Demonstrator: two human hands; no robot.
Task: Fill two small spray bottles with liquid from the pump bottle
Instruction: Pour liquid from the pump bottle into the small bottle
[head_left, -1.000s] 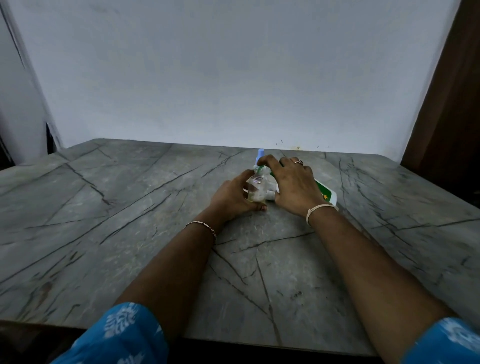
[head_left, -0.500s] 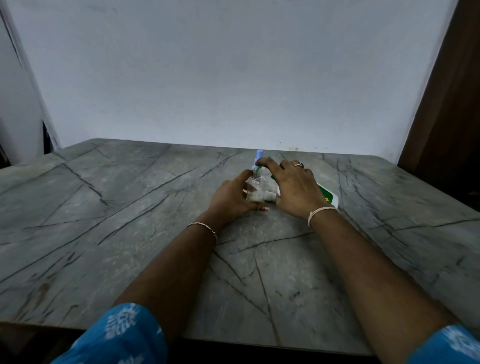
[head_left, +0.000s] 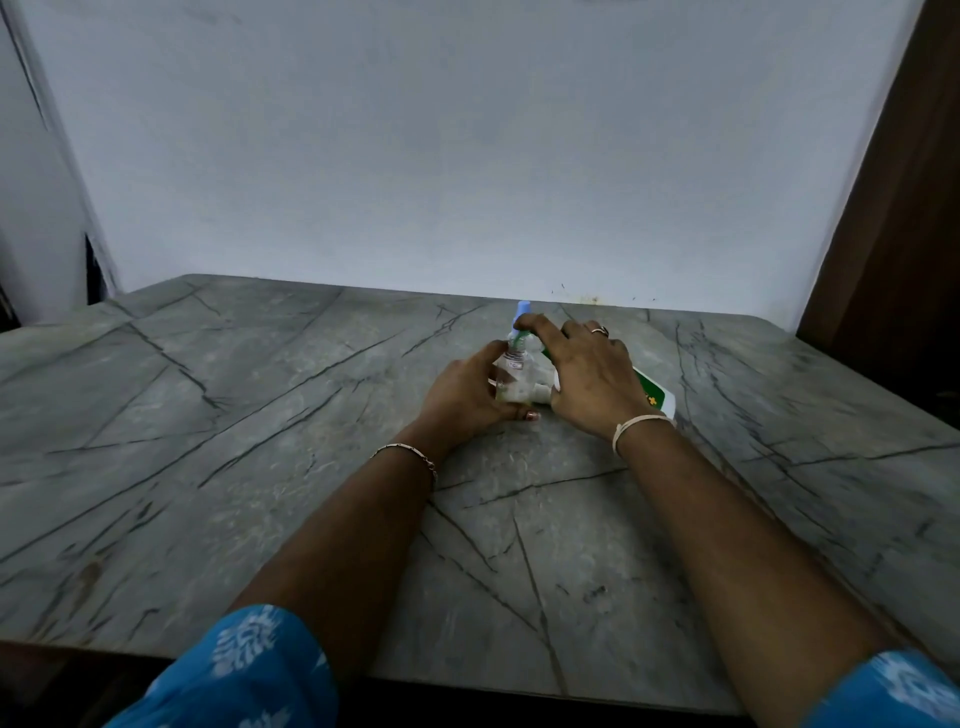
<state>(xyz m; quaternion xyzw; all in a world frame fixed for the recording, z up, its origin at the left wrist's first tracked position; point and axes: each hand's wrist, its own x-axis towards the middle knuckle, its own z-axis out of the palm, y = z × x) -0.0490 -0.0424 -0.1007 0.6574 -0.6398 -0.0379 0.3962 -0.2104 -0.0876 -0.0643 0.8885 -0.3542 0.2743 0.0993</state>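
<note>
A small clear spray bottle (head_left: 511, 376) stands upright on the grey marble table (head_left: 260, 415), near its middle. My left hand (head_left: 467, 397) grips the bottle's body from the left. My right hand (head_left: 587, 376) reaches over from the right, its fingertips pinching the bottle's neck just under a light blue cap (head_left: 521, 312). A white pump bottle with a green label (head_left: 655, 397) lies on its side beneath my right hand, mostly hidden. White parts (head_left: 540, 392) show between my hands; I cannot tell what they are. A second spray bottle does not show.
A pale wall rises right behind the table's far edge. A dark wooden panel (head_left: 904, 234) stands at the right. The table's near edge runs just above my blue patterned sleeves (head_left: 249, 670).
Both hands stay on the small bottle in nearly the same place. Only the view has shifted slightly.
</note>
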